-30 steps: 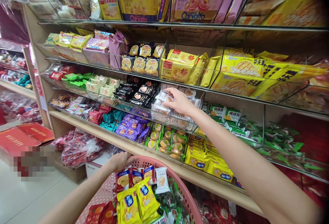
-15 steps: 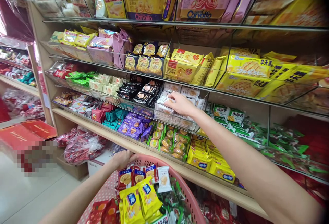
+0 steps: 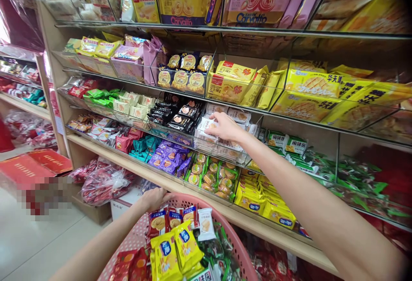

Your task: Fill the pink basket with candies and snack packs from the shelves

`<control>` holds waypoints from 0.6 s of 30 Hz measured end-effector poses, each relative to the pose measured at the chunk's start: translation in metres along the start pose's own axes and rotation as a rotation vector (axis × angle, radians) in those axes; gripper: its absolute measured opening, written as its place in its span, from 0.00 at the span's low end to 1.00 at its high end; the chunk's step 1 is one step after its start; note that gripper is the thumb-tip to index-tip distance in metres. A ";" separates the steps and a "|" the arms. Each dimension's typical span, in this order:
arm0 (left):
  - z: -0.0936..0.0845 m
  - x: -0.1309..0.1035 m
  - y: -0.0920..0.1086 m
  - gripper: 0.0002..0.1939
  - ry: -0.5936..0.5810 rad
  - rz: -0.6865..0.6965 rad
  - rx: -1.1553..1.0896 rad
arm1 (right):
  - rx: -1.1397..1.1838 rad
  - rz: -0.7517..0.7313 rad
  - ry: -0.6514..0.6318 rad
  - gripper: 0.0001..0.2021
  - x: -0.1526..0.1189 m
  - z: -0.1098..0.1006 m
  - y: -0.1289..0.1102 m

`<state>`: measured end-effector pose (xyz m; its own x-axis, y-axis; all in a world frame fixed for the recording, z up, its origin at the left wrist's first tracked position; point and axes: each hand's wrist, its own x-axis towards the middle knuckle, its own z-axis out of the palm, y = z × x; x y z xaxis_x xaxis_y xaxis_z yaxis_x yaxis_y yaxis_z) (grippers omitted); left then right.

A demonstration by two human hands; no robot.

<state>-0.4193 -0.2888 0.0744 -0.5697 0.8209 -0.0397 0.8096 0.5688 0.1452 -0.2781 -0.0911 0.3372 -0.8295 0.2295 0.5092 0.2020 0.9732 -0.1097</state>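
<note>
My left hand [image 3: 155, 199] is closed on the far rim of a pink basket [image 3: 230, 229]. Inside the basket lie yellow packets [image 3: 165, 255], red packets, green packets and one white packet [image 3: 206, 224]. My right hand [image 3: 222, 126] reaches into a shelf bin of white packets [image 3: 206, 141], its thumb and fingers closing on a white packet at the top of the pile. Part of that packet is hidden under the fingers. Black packets [image 3: 182, 122] fill the compartment to the left.
Clear dividers and front panels [image 3: 305, 186] edge the shelf bins. Purple packets [image 3: 169, 157] and green-wrapped round cakes [image 3: 209, 178] lie below my right hand. A red box [image 3: 32, 167] and bagged goods [image 3: 104, 184] are at the lower left.
The view has shifted very slightly. My right hand remains at the white packets, its fingers a little differently placed; my left hand has stayed on the rim.
</note>
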 end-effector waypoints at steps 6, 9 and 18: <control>-0.006 -0.004 0.004 0.33 -0.027 -0.033 -0.010 | 0.148 0.012 -0.023 0.21 0.006 -0.001 0.006; -0.008 -0.005 0.006 0.33 -0.032 -0.022 -0.020 | 0.232 0.033 -0.004 0.21 0.004 0.000 0.008; -0.006 -0.001 0.003 0.33 -0.038 -0.008 -0.015 | 0.441 -0.052 0.293 0.18 -0.022 -0.018 -0.003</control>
<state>-0.4168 -0.2881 0.0805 -0.5700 0.8179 -0.0788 0.8026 0.5748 0.1596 -0.2509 -0.0998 0.3420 -0.6396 0.2296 0.7336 -0.1262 0.9100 -0.3949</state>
